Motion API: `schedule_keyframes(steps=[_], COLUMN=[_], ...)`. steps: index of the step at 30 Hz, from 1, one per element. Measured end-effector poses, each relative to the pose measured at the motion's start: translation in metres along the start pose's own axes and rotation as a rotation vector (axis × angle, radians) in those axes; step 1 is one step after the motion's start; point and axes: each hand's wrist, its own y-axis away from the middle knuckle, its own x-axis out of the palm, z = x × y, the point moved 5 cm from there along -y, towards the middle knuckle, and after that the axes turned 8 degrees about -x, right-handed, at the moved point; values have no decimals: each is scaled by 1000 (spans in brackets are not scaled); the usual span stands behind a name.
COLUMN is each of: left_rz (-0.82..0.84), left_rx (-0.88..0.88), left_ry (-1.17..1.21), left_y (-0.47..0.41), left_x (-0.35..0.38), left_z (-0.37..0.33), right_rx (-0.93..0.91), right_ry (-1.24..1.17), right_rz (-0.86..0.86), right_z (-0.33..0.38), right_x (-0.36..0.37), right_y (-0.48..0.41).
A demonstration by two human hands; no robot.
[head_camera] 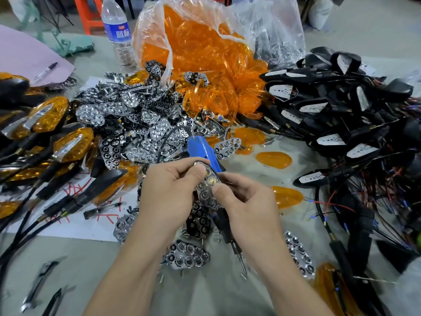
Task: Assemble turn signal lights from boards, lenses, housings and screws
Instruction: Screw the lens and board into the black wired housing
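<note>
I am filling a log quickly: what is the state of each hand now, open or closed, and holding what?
Left hand: closed, pinching the upper end of the chrome reflector.
Right hand: closed, gripping the same chrome reflector, thumb on its face.

The grey table [75, 265] carries a central pile of chrome reflectors [127, 115]. Behind it lies a clear bag [273, 30] of orange lenses [200, 53]. Black housings [330, 106] are stacked at right. Finished lights [50, 119] lie at left, partly over white paper [75, 229]. A water bottle [117, 30] stands at the far edge.

Bright, even overhead light; soft shadows; glare on the plastic bag [268, 30]; wide-angle bending and blur at edges.
</note>
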Motion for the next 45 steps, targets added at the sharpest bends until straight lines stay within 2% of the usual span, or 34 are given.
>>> schedule_keyframes(steps=[3,8,12,15,17,22,25,29,34,38,42,45], left_rz=[1,204,89,43,59,349,412,258,27,3,35,73], left_rx=[-19,-40,56,67,53,6,-15,-20,79,106,61,15], left_ry=[69,101,33,27,15,1,35,58,41,5,91,208], left_y=[2,9,10,10,10,11,14,12,12,7,10,15], left_x=[-4,5,3,1,-1,1,1,5,0,-3,-2,-8], left_z=[1,-2,-8,-10,-9,-6,-5,0,4,0,1,-1], right_rx=[11,-17,-63,-75,-59,-6,25,25,7,-66,-33,-56], right_ry=[60,-6,99,184,149,-28,-99,-134,-85,73,-20,-12], right_rz=[74,55,50,160,196,119,125,132,170,225,139,168], right_z=[1,3,4,4,1,0,-1,0,3,5,3,10], right_x=[0,-7,-7,-4,-1,-3,-4,-2,8,12,13,15], right_y=[-4,-7,-8,-10,-8,-8,-9,-5,-3,0,-2,-4])
